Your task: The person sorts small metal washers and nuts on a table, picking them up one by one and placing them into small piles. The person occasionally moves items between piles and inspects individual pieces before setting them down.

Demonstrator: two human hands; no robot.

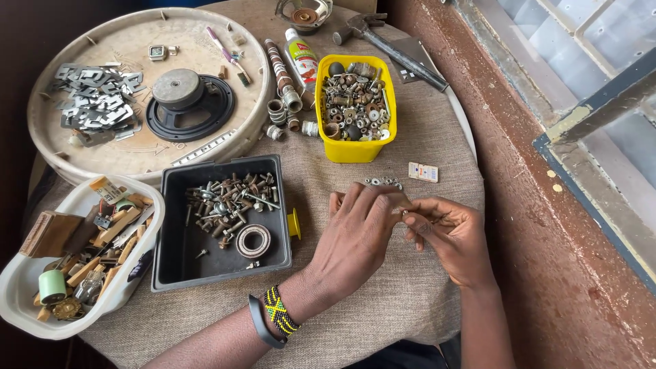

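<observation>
The round surface (383, 287) wears a coarse sackcloth cover. At its ten o'clock lies one large cream round tray (48, 96), carrying one black speaker (188, 102) and a heap of grey metal plates (96, 102), too many and too tangled to count. At eight o'clock sits one white tub (147, 205) of wooden blocks and spools. Just right of it, toward the middle, is one black square bin (171, 266) with a scatter of screws and a single ring-shaped part (253, 240). At twelve o'clock stands one yellow tub (352, 149) filled with small metal pieces, and one hammer (396, 48) lies beyond it toward one o'clock, its handle running down toward three.

Both hands meet at about four o'clock on the surface. The left hand (355, 239), with two bands on its wrist, is curled palm down, and its grip is closed tight at the fingertips. The right hand (451, 239) pinches in from the right, its grip just as narrow. Between the two sets of fingertips is a small metal piece (404, 213); it is mostly hidden, so I cannot tell which way its long axis runs, though it seems to be held by both hands.

Just above the hands lies a little cluster of nuts (384, 182), perhaps six, and beside it one small pale tag (423, 172).
</observation>
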